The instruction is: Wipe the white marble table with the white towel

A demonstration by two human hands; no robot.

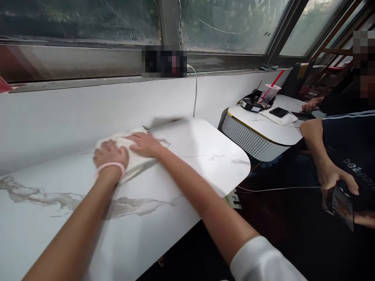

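A white cloth (133,162) lies spread on the marble-patterned white table (73,242), near the wall. On the cloth's left part rests my left hand (111,158), fingers spread and slightly bent, with a pink coiled band (109,168) around the wrist. My right hand (145,144) lies fairly flat across the cloth's upper right part, its fingers pointing left towards the other hand. Both palms face down and press on the fabric. Slight motion blur softens the fingertips, and the hands cover part of the cloth.
A cable (195,91) hangs down the wall by the window. Right of my table, a second table (288,136) holds a cup with a red straw (269,95), black headgear (249,102) and a phone (279,112). A seated person (348,144) there holds a dark phone (341,207).
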